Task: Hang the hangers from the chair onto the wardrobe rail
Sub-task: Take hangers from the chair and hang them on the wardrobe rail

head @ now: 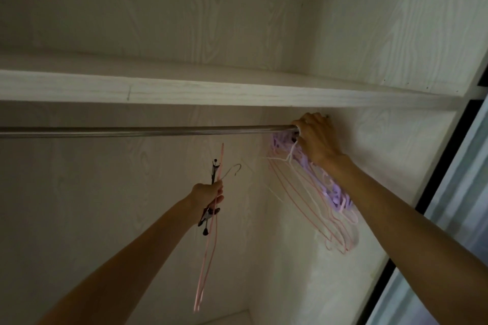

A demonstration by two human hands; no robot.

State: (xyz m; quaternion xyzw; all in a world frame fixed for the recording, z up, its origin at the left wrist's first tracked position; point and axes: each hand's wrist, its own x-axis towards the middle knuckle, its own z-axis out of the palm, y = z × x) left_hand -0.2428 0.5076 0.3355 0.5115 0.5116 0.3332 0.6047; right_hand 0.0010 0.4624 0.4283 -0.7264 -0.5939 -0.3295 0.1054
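A metal wardrobe rail (148, 131) runs from the left edge to the right side wall. At its right end hangs a bunch of several pink and purple hangers (317, 192), tilted toward the wall. My right hand (315, 137) grips the hooks of that bunch at the rail's end; the hooks are mostly hidden by the fingers. Lower and to the left, my left hand (208, 194) holds a small bundle: thin pink hangers (208, 258) dangling down and a black clip hanger (210, 215) with a metal hook showing above the fist. The chair is out of view.
A white wood-grain shelf (211, 92) lies just above the rail. The wardrobe's back panel (105, 206) and right side wall (383, 140) close the space. A dark-framed sliding door (449, 206) stands at the right.
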